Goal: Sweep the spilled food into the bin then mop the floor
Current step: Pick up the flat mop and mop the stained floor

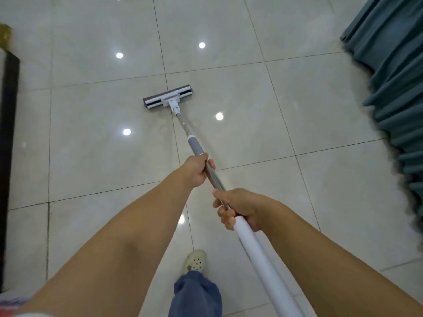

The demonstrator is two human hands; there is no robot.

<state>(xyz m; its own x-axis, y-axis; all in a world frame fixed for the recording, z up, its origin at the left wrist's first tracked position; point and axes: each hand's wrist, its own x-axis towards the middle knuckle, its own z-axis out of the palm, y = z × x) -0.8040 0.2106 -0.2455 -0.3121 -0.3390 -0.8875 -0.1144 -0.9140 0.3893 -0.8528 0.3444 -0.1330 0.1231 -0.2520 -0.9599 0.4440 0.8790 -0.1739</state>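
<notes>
Glossy pale tiles of the floor (96,156) mirror round ceiling lights. Your left hand (198,171) wraps the mop (168,99) on its bare metal shaft; your right hand (238,208) curls round where metal meets the smooth white tube. The flat grey sponge head lies on the tiles ahead. Pleated teal curtain (393,88) hangs at right.

The mop (195,147) stood with its flat grey-and-white mop head (168,98) resting on the glossy pale tiled floor (91,152), across a grout line. Its steel shaft, with a grey sleeve and a white upper grip, slanted up toward the person.
</notes>
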